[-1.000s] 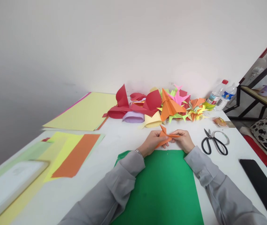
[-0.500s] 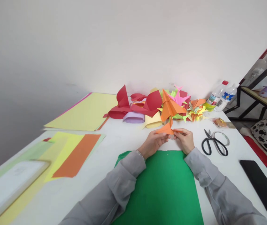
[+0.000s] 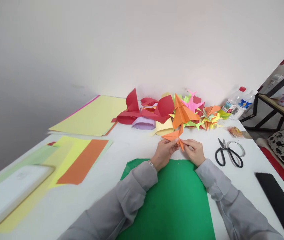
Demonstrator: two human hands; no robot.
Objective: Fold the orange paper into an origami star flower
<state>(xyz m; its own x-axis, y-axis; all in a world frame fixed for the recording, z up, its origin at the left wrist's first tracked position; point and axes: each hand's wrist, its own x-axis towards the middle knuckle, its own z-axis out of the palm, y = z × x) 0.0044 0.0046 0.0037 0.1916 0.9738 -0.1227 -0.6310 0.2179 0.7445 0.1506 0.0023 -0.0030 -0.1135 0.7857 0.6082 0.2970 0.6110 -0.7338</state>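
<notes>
**Both hands pinch a small orange fold over the green sheet**

At the near left corner of the white tabletop (image 3: pixel 132 146) lies a flat white object (image 3: pixel 14 191), too blurred to identify. Beside it, along the left edge, lies a fan of loose sheets with an orange sheet (image 3: pixel 84 161) on top. A large yellow sheet (image 3: pixel 95 116) lies further back, toward the far left corner.

At the middle of the near edge lies a green sheet (image 3: pixel 171 203), and both grey sleeves cross it. Just past its far edge the left hand (image 3: pixel 162 153) and the right hand (image 3: pixel 194 152) meet. Each is closed in a fingertip pinch on the orange folded paper (image 3: pixel 172 135). The piece is held just off the tabletop, with a flat wing to the left and a pointed tip hanging between the two hands.

Behind the hands, along the far edge, red paper curls (image 3: pixel 144 111) lie beside a heap of folded paper figures (image 3: pixel 186 113) in orange, pink, yellow and green.

Right of the hands, black scissors (image 3: pixel 228 154) lie with their handles toward the near edge, touching a clear tape ring (image 3: pixel 239 147). Two plastic bottles (image 3: pixel 233 104) stand at the far right corner. A black phone (image 3: pixel 278 196) lies flat along the right edge, well apart from the hands.
</notes>
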